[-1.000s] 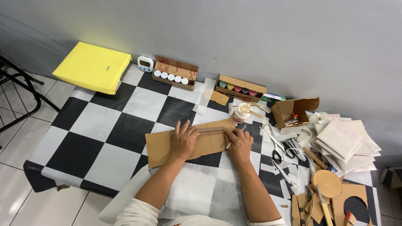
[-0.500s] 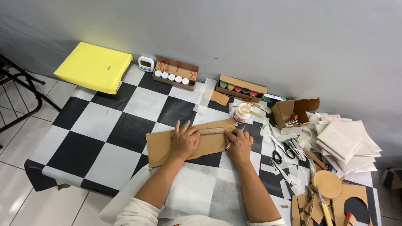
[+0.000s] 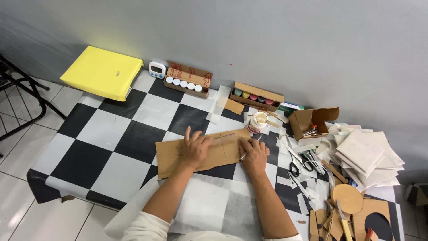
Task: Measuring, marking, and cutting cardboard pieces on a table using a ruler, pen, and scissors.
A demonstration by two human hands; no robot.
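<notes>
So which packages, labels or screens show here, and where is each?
Timer: small, white, screen on its face, by the wall.
Yellow box: flat, far left corner.
Jar carton: brown, white lids in a row.
Paint carton: brown, coloured lids.
Open carton: brown, at right.

A home craft corner, set against a plain grey wall.

You're at a table (image 3: 111, 134) under a black-and-white checked cloth on a tiled floor (image 3: 13, 147). At 12 o'clock stand trays of paint pots (image 3: 255, 96) and a small timer (image 3: 157, 69); at 3 o'clock lie scissors (image 3: 295, 166) and stacked paper (image 3: 365, 154); at 4 o'clock, cardboard offcuts (image 3: 352, 209); at 10 o'clock, a yellow box (image 3: 101, 71).
</notes>
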